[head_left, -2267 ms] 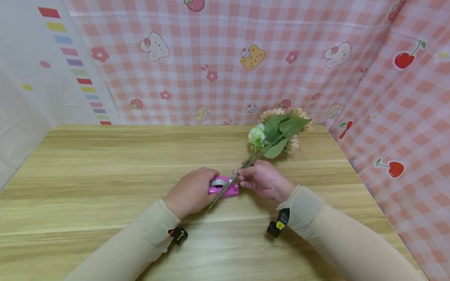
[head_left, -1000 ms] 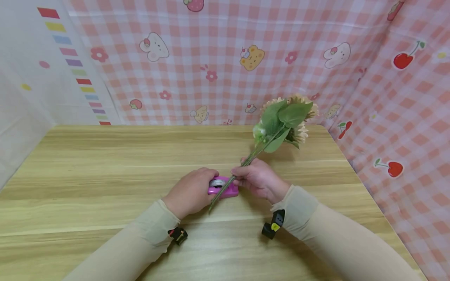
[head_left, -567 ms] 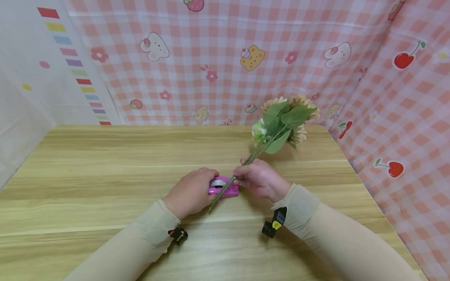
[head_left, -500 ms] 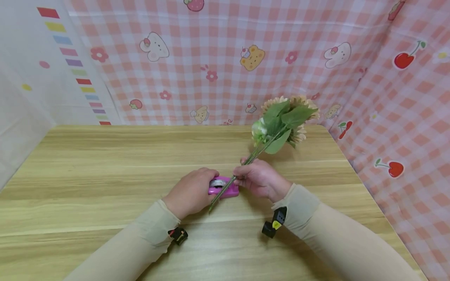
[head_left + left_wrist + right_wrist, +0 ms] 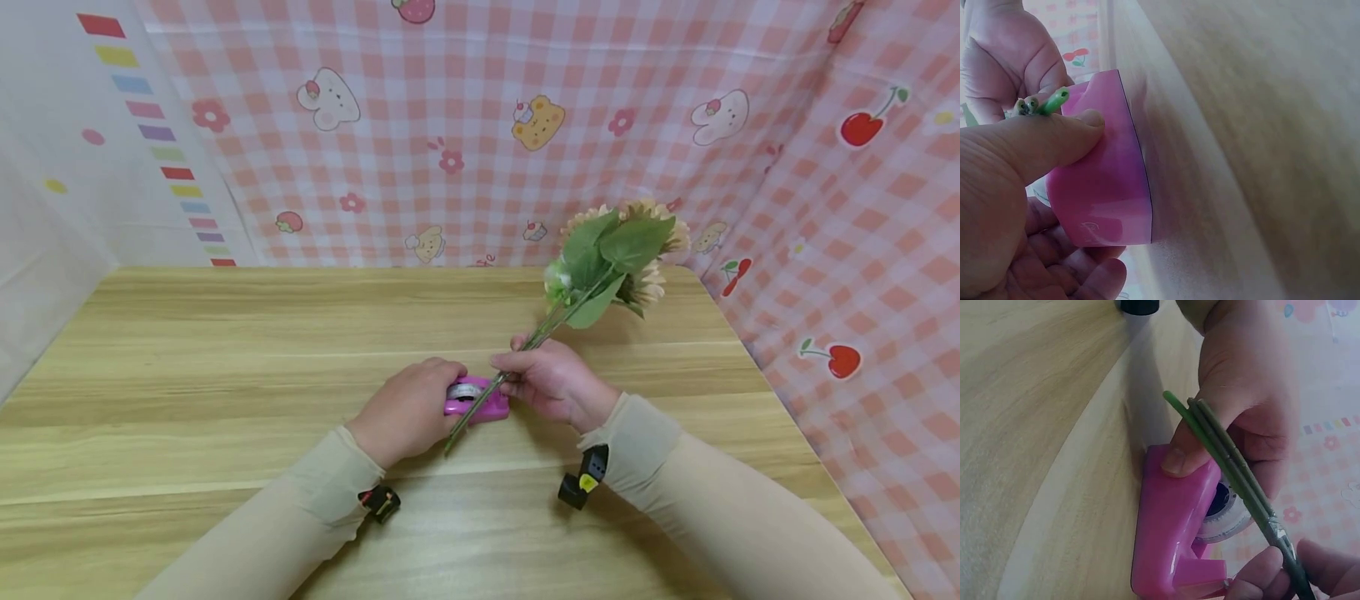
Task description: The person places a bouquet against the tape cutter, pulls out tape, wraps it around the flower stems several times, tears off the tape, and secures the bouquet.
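Note:
My left hand [image 5: 408,410] grips a pink tape dispenser [image 5: 491,407] on the table, its thumb pressed along one side in the left wrist view. A clear tape roll [image 5: 1230,520] sits in the dispenser. My right hand [image 5: 558,385] pinches a bunch of flowers by its green stems [image 5: 1244,484], between thumb and fingers. The stems slant across the dispenser, cut ends toward my left wrist. A shiny bit of tape [image 5: 1279,532] shows on the stems near my right fingertips. Pale blooms and broad green leaves [image 5: 636,245] are at the far upper end.
The wood-grain table [image 5: 225,358] spreads around both hands. A pink checked cloth [image 5: 465,108] with cartoon prints hangs behind it, and another checked cloth [image 5: 847,250] stands along the right edge. Each wrist wears a small black camera [image 5: 583,479].
The blooms have risen and shifted slightly right since the earliest frame. My right hand has moved a little left, its thumb now lying across the stems. The left hand and dispenser have stayed put.

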### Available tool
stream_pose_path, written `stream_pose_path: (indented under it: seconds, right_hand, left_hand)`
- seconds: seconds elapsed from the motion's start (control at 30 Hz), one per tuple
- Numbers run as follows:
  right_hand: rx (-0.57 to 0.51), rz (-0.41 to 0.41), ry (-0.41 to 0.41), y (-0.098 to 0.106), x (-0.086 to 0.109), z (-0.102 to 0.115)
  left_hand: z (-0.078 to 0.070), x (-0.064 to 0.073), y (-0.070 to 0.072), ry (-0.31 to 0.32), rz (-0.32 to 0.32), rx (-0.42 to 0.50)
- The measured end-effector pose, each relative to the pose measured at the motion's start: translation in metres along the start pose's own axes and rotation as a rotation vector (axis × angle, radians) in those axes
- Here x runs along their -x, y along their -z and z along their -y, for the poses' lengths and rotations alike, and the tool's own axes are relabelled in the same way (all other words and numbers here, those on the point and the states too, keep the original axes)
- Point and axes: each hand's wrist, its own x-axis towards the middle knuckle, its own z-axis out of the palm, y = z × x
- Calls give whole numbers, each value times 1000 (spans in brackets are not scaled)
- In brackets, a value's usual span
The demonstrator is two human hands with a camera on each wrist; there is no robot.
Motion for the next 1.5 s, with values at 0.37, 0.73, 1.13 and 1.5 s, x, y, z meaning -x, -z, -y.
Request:
stream_pose_path:
  seconds: [0.37, 0.73, 1.13, 1.5]
  right_hand:
    - [5, -10, 21, 0, 2, 1]
    - [75, -39, 41, 5, -2, 0]
    - [118, 82, -8, 19, 2, -1]
    - [110, 25, 35, 18, 3, -4]
  left_hand:
    - [-1, 0, -1, -11, -11, -8]
    - [-1, 0, 0, -12, -9, -11]
    - [0, 0, -1, -16, -10, -9]
    - [0, 1, -1, -13, -15, -16]
